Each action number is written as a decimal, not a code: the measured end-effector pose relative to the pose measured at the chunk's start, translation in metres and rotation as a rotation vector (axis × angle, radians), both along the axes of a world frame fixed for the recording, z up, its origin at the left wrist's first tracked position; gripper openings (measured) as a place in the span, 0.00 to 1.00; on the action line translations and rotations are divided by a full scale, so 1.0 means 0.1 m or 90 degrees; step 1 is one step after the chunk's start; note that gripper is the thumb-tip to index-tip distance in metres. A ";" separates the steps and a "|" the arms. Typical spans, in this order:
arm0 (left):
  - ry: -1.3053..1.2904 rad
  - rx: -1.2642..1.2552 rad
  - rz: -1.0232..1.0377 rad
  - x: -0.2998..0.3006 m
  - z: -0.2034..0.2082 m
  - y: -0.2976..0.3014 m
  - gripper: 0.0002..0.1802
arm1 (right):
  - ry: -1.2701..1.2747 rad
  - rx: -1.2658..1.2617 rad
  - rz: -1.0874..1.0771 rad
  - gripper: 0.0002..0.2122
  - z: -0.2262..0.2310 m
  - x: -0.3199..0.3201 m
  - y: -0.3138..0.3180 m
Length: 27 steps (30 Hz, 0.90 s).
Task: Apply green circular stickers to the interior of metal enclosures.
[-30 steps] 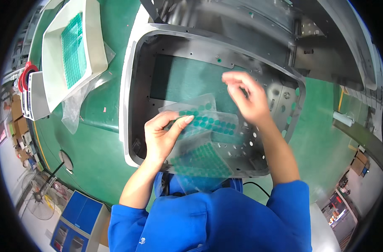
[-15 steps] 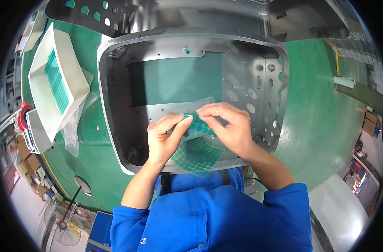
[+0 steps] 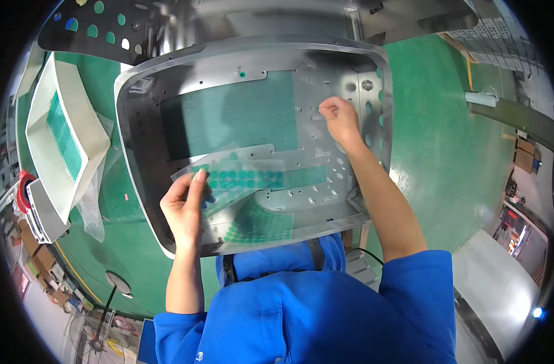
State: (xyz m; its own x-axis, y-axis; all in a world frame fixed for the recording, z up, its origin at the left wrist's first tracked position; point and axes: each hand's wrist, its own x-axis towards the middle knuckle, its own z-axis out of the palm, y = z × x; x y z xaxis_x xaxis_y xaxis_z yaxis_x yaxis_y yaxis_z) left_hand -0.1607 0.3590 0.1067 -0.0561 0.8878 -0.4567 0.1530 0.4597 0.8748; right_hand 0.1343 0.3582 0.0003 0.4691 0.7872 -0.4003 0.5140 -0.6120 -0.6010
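A clear backing sheet with rows of round green stickers is pinched between the thumb and fingers of my left hand. It stretches rightward over the near part of a grey metal housing, and its lower part curls down toward the near rim. My right hand is over the right part of the housing's inside, close to small holes and studs. Thumb and fingertips there are pressed together; whatever they hold, if anything, is too small to name. Two rectangular openings in the housing show the green floor.
At the left a white bin holds more green sheets, with a clear plastic bag beside it. Beyond the housing lies another metal part with round holes. A standing fan is at the lower left, cardboard boxes at the far right.
My hands have parted. The right has left the sheet and moved away over the housing; the left has shifted left and lower with the sheet. The view has shifted too.
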 end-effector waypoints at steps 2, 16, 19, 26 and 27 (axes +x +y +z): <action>-0.012 -0.002 0.006 -0.02 -0.01 -0.03 0.09 | 0.020 0.061 0.025 0.03 -0.15 0.03 -0.03; -0.027 -0.034 0.002 0.02 -0.08 -0.08 0.09 | -0.018 0.029 0.058 0.03 -0.10 -0.02 0.02; -0.033 -0.034 -0.003 0.03 -0.08 -0.08 0.09 | -0.030 0.021 0.058 0.03 -0.08 -0.03 0.03; -0.027 -0.038 -0.006 0.05 -0.09 -0.08 0.09 | -0.038 0.002 0.049 0.03 -0.03 -0.05 0.05; -0.026 -0.039 -0.008 0.04 -0.08 -0.08 0.09 | -0.044 -0.002 0.049 0.03 -0.03 -0.05 0.05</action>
